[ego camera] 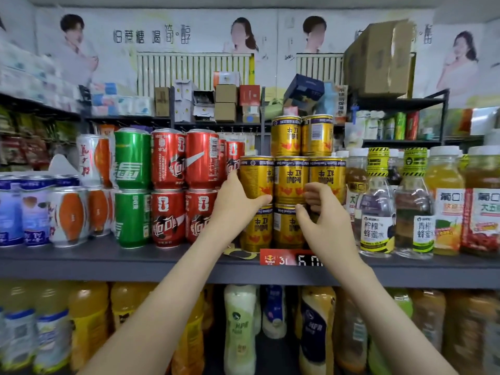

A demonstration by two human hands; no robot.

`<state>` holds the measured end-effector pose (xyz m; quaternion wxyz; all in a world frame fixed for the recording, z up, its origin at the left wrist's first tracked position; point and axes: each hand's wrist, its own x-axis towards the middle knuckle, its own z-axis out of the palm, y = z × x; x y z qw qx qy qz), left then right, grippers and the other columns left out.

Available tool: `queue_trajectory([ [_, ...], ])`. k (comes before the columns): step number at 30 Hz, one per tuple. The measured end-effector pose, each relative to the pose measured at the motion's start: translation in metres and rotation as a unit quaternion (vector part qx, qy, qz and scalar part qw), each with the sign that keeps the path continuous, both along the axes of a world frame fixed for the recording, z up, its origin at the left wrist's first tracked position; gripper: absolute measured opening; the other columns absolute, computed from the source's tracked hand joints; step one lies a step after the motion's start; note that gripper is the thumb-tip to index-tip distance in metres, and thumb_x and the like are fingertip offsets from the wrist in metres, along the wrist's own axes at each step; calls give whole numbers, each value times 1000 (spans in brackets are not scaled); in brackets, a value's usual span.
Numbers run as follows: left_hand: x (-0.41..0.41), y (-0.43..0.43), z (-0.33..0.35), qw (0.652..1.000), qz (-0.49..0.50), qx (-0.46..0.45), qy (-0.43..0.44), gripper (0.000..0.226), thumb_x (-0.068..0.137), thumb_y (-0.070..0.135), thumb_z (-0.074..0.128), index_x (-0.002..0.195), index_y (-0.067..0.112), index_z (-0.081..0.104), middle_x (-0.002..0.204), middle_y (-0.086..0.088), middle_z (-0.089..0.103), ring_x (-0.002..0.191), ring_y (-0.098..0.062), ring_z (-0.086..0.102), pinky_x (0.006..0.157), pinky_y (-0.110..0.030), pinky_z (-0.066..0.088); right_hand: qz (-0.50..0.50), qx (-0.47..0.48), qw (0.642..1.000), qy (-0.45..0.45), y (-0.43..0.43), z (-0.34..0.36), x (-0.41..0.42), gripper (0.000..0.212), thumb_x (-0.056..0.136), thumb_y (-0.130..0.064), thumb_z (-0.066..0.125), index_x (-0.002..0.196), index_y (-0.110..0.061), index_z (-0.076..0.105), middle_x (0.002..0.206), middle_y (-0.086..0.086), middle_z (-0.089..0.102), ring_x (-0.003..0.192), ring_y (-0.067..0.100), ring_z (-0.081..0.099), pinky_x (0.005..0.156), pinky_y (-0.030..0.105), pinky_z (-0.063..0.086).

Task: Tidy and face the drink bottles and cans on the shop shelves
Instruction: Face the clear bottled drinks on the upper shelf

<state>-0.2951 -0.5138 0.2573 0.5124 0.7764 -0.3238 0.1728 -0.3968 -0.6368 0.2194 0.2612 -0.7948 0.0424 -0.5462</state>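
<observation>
Gold Red Bull can stands upright, clasped by the left hand; the right hand is just rightward, fingers curled, hold unclear.

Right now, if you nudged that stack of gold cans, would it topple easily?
Probably. The gold cans stand three tiers high, so a sideways push could tip the top pair. Being smooth round metal, fallen ones would likely roll. Shelf stock is presumably full, so heavy for its size.
</observation>
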Motion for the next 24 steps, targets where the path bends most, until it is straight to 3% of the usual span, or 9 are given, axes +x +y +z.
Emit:
queue_trajectory([
  [2,-12,-3,-8,995,62,-16,-75,84,81,37,70,147,16,22,143,-4,40,131,-20,38,106,-33,34,-7,9,1000,-5,-3,-4,-7,40,92,-16,58,130,-13,47,118,-2,56,111,9,52,98,31,46],
  [4,-36,-12,-16,985,65,-61,-149,74,86,33,64,146,17,24,140,-4,40,130,-19,37,107,-33,34,-21,19,1000,-12,-11,-9,-20,40,92,-17,57,131,-16,46,121,-3,56,112,9,52,97,30,46],
  [7,-78,-36,-28,971,-8,-88,-222,53,89,27,61,137,19,40,123,3,49,114,-11,46,95,-23,39,-59,35,997,-29,-30,-19,-47,40,92,-18,58,130,-18,47,118,-5,57,109,6,52,90,18,44],
  [9,-100,-58,-35,969,-56,-76,-230,44,89,26,60,131,20,47,115,10,49,107,-6,48,87,-13,36,-83,39,995,-29,-47,-22,-66,39,92,-18,58,129,-17,47,116,-6,57,108,6,52,89,17,44],
  [12,-119,-93,-42,972,-103,-52,-204,47,89,29,60,133,20,45,121,9,47,109,-5,48,88,-10,37,-106,58,992,-39,-75,-23,-94,38,91,-16,59,127,-14,48,112,-4,57,105,9,54,87,16,43],
  [15,-128,-131,-47,980,-103,-32,-167,59,89,29,62,139,15,35,137,0,40,126,-13,40,103,-22,33,-130,77,988,-36,-107,-26,-121,40,91,-16,58,129,-15,46,113,-4,56,105,9,51,86,17,40],
  [18,-134,-167,-49,991,-54,-31,-121,71,88,30,63,144,9,25,145,-7,31,134,-20,30,109,-27,26,-127,82,988,-16,-146,-33,-142,42,90,-17,60,129,-13,46,109,-1,57,102,16,55,87,32,45],
  [21,-134,-193,-46,997,1,-46,-54,86,84,32,68,147,5,16,149,-12,28,137,-26,27,112,-37,28,-101,78,992,17,-177,-39,-156,41,90,-21,61,128,-16,47,105,-5,57,96,12,56,81,26,45],
  [24,-133,-212,-43,997,49,-58,17,90,81,33,70,145,2,15,145,-16,34,130,-33,39,104,-40,37,-61,72,995,42,-205,-41,-169,40,89,-23,63,126,-17,49,104,-5,59,96,10,57,84,26,47],
])
